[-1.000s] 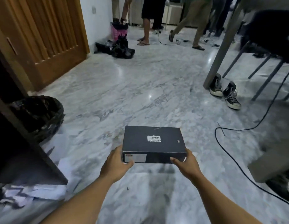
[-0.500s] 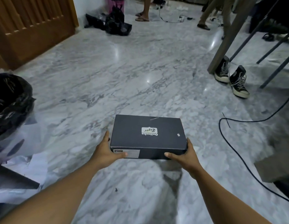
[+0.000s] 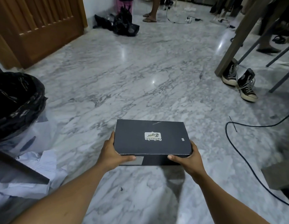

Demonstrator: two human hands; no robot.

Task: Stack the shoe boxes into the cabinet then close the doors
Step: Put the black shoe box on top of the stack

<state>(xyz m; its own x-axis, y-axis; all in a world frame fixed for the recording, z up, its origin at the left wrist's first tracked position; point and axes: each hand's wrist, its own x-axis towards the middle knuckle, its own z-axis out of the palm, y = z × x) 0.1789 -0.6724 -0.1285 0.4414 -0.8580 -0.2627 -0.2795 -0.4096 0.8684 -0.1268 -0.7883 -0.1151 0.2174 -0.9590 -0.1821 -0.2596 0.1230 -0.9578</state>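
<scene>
A black shoe box with a white logo on its lid is held level above the marble floor, in the lower middle of the head view. My left hand grips its near left corner, thumb along the front face. My right hand grips the near right corner the same way. A dark corner of the cabinet shows at the lower left edge; its inside and doors are out of view.
A bin with a black bag stands at the left above crumpled white paper. Black sneakers sit by a table leg at the right. A black cable runs across the floor. A wooden door and a person's legs are far back.
The view has tilted down and swung right, so the cabinet has slid mostly out of frame. The box stays in both hands, slightly lower in view.
</scene>
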